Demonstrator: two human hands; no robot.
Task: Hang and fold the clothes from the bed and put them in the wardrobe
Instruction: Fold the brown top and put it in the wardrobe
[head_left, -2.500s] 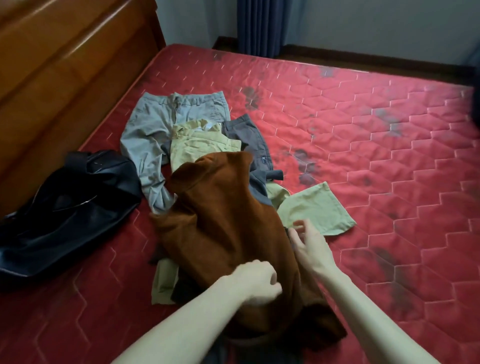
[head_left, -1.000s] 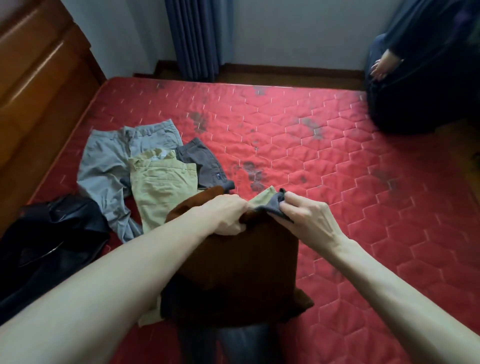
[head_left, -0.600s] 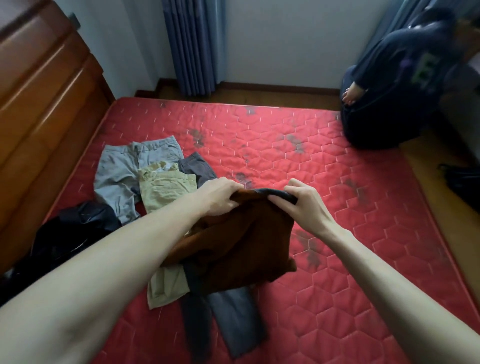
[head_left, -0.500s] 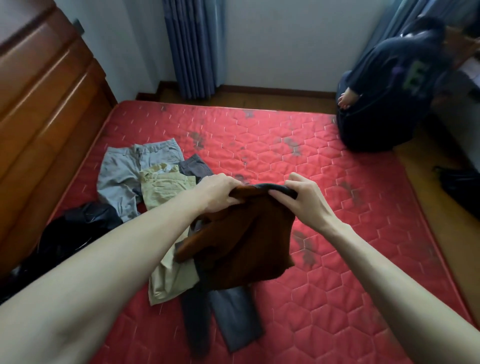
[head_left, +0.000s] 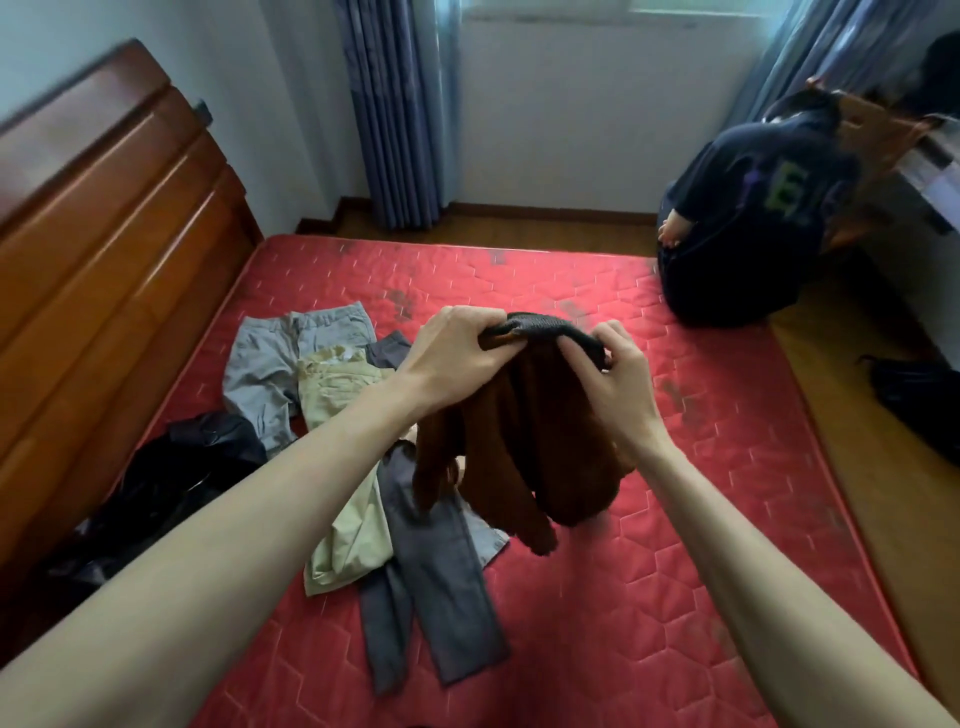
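A brown garment (head_left: 540, 441) with a dark ribbed collar hangs in the air above the red mattress (head_left: 675, 545). My left hand (head_left: 457, 353) grips the collar at its left end and my right hand (head_left: 618, 374) pinches it at the right end. Below it on the mattress lie dark grey trousers (head_left: 436, 597), beige trousers (head_left: 348, 519) and light grey trousers (head_left: 280, 364), partly overlapping. A black jacket (head_left: 171, 478) lies crumpled at the left, by the headboard.
A wooden headboard (head_left: 104, 260) runs along the left. Another person in dark clothes (head_left: 748, 218) crouches on the floor past the bed's far right corner. Blue curtains (head_left: 400, 114) hang at the back wall. A dark bag (head_left: 914, 405) lies on the wooden floor at right.
Both hands took hold of the brown garment's collar and lifted it off the pile, so it hangs free. The trousers under it came into sight. My view tilted up toward the room.
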